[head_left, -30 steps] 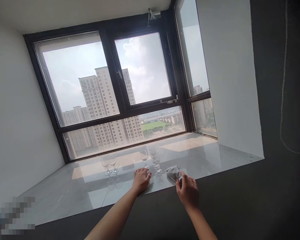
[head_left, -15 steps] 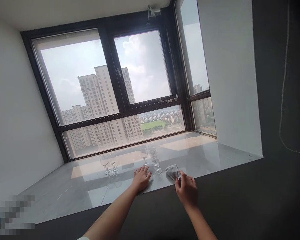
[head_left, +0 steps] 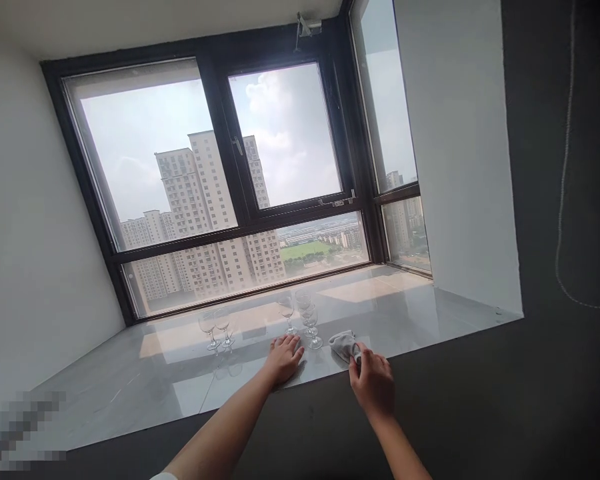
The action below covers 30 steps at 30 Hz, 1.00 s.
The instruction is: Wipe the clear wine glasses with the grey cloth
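Observation:
My left hand (head_left: 283, 359) rests palm down on the glossy windowsill (head_left: 145, 393) near its front edge, fingers stretched out. Just beyond and to the right of it, several clear stemmed glasses (head_left: 310, 319) stand upright close together. Another pair of stemmed glasses (head_left: 222, 325) is farther left on the sill. My right hand (head_left: 374, 381) is closed on a crumpled grey cloth (head_left: 343, 344) at the front edge, to the right of the glasses. Whether anything is wrapped inside the cloth, I cannot tell.
A dark-framed window (head_left: 245, 230) rises behind the sill, with white side walls (head_left: 460, 153) on both sides. A thin looped cord (head_left: 563, 220) hangs at the far right. The lower left corner is blurred out.
The whole view shifts very slightly. Both hands, the cloth and the glasses otherwise keep their places.

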Each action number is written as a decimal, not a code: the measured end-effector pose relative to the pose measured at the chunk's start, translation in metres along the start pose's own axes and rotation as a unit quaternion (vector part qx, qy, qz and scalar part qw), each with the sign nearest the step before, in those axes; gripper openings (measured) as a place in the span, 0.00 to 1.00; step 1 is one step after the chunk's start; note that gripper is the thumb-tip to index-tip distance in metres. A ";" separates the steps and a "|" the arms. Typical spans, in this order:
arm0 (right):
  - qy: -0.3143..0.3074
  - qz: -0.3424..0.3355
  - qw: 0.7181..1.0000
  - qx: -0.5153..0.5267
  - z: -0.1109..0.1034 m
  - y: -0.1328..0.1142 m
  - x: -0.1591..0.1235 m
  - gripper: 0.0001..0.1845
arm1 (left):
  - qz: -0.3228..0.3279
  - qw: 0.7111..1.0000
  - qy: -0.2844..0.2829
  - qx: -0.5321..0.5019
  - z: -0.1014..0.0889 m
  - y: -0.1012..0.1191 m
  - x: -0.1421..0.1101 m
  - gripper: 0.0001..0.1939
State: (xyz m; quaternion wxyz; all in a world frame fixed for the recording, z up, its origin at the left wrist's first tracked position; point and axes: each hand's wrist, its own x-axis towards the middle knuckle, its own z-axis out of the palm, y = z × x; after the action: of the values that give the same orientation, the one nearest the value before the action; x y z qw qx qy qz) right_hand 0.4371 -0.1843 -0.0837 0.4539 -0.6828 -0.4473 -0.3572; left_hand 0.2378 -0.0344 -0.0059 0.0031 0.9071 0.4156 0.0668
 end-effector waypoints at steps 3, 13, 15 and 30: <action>0.004 -0.002 1.000 0.001 -0.001 0.000 0.001 0.14 | 0.000 1.000 0.000 -0.003 -0.001 0.000 -0.001 0.31; 0.003 0.004 1.000 0.017 0.001 0.000 0.000 0.14 | -0.017 1.000 0.024 -0.009 0.000 0.000 -0.002 0.31; 0.005 0.002 1.000 0.017 0.002 0.001 -0.001 0.14 | -0.029 0.998 0.055 -0.012 -0.002 0.001 -0.004 0.30; 0.014 -0.017 1.000 0.009 0.002 0.003 -0.001 0.15 | -0.068 0.986 0.150 -0.039 -0.006 0.004 -0.010 0.21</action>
State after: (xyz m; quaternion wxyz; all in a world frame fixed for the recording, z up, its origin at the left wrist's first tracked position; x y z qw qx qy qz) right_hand 0.4398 -0.1834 -0.0859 0.4607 -0.6657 -0.4555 -0.3703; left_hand 0.2334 -0.0452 -0.0013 -0.0189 0.8556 0.4692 0.2178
